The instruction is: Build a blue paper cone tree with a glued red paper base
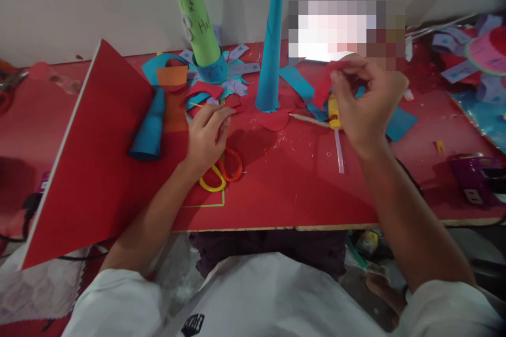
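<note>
My right hand (369,100) is raised above the table's right side, thumb and fingers pinched on a strip of red paper (324,87). My left hand (209,130) rests among paper scraps with its fingers curled together; what they hold, if anything, is hidden. Below it lie scissors (231,166) with one orange and one yellow handle loop, their blades mostly covered. Between my hands stands a tall blue paper cone (270,52) on a red paper disc (274,120). Beneath my right hand lies a yellow tool (334,110) with a translucent stick, beside a pencil (308,120).
A red board (90,158) leans at the left, with another blue paper cone (149,129) beside it. Behind my left hand rises a green paper tube (197,16) with writing. A purple socket box (474,181) sits near the right edge. A pixelated patch hides part of the back.
</note>
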Action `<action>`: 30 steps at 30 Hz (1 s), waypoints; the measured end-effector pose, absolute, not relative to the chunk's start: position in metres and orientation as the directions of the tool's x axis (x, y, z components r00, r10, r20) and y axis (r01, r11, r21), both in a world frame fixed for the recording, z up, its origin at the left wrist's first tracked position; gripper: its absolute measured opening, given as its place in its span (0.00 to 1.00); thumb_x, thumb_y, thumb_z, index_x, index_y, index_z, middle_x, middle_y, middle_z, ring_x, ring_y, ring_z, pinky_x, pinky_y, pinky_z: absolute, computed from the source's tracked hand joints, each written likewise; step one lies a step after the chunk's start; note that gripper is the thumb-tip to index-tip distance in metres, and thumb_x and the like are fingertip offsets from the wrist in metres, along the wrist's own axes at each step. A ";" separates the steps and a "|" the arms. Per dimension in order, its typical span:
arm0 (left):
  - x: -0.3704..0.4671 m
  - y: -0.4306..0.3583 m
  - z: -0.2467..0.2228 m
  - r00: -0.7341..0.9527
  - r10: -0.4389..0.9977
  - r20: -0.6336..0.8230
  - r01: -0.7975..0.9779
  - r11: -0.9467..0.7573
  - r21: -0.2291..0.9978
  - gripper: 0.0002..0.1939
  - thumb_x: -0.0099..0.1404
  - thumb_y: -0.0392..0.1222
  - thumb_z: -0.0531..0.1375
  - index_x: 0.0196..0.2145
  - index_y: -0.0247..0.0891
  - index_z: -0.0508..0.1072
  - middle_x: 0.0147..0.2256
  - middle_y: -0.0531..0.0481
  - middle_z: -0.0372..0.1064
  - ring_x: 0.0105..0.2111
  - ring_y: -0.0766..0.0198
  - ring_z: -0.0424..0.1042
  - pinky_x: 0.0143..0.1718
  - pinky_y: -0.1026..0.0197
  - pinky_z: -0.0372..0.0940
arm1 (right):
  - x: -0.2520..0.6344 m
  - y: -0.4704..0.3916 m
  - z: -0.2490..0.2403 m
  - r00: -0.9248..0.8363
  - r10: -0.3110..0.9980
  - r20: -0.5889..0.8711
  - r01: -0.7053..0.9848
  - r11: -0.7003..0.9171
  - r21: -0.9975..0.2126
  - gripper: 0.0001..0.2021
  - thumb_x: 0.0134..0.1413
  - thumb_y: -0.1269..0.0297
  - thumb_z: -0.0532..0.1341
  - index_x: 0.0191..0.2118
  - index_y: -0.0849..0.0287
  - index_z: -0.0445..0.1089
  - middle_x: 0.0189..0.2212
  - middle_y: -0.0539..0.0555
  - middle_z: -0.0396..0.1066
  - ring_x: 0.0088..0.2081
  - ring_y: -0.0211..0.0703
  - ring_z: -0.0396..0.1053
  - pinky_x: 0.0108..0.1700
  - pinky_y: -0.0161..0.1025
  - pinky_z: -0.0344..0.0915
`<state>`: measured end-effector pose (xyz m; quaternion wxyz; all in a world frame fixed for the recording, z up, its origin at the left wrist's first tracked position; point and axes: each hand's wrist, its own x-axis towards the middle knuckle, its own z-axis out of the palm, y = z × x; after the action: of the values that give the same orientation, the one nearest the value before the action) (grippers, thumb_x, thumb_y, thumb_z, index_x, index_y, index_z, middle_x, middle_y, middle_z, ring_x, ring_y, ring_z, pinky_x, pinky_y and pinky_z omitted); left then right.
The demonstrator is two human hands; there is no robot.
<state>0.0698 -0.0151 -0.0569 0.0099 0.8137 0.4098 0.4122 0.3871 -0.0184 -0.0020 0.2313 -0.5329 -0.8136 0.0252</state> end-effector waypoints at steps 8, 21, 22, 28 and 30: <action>0.096 -0.042 -0.057 0.558 0.664 0.497 0.264 -0.710 0.653 0.31 0.75 0.44 0.63 0.71 0.45 0.59 0.37 0.52 0.78 0.29 0.70 0.73 0.33 0.68 0.69 | 0.348 -0.067 -0.012 -0.454 0.683 0.572 0.626 0.701 -0.341 0.10 0.69 0.64 0.60 0.50 0.46 0.77 0.44 0.51 0.82 0.44 0.48 0.76 0.48 0.49 0.73; 0.099 -0.046 -0.056 0.203 0.891 0.405 0.357 -0.453 0.817 0.20 0.76 0.61 0.56 0.35 0.44 0.67 0.27 0.53 0.61 0.25 0.65 0.62 0.27 0.59 0.61 | 0.386 -0.059 -0.008 -0.303 0.866 0.397 0.891 0.405 -0.206 0.23 0.70 0.72 0.47 0.57 0.52 0.76 0.52 0.59 0.78 0.55 0.56 0.71 0.60 0.54 0.66; 0.099 -0.045 -0.059 0.157 0.921 0.357 0.340 -0.390 0.856 0.20 0.76 0.62 0.56 0.36 0.44 0.65 0.27 0.54 0.58 0.24 0.66 0.59 0.26 0.60 0.59 | 0.400 -0.053 -0.008 -0.237 0.892 0.383 0.932 0.321 -0.169 0.23 0.70 0.72 0.47 0.56 0.55 0.76 0.53 0.61 0.78 0.56 0.58 0.70 0.59 0.53 0.65; 0.104 -0.033 -0.071 0.169 0.964 0.205 0.175 -0.234 0.956 0.20 0.72 0.59 0.63 0.38 0.44 0.59 0.29 0.56 0.60 0.21 0.70 0.59 0.21 0.63 0.56 | 0.464 -0.042 -0.029 -0.111 0.992 0.061 0.992 0.107 0.067 0.23 0.66 0.73 0.50 0.61 0.60 0.71 0.50 0.67 0.76 0.52 0.62 0.69 0.47 0.50 0.62; 0.105 -0.031 -0.070 0.197 0.968 0.154 0.080 -0.173 0.982 0.20 0.71 0.54 0.65 0.38 0.44 0.58 0.33 0.56 0.68 0.19 0.74 0.58 0.17 0.65 0.54 | 0.469 -0.044 -0.036 -0.086 0.996 -0.013 0.993 0.086 0.078 0.23 0.66 0.69 0.53 0.63 0.58 0.69 0.50 0.67 0.75 0.50 0.62 0.71 0.41 0.49 0.59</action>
<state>0.1048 -0.0306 -0.0700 0.4775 0.6086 0.4308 0.4648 0.4690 -0.0439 -0.0356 -0.0311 -0.6754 -0.7364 -0.0245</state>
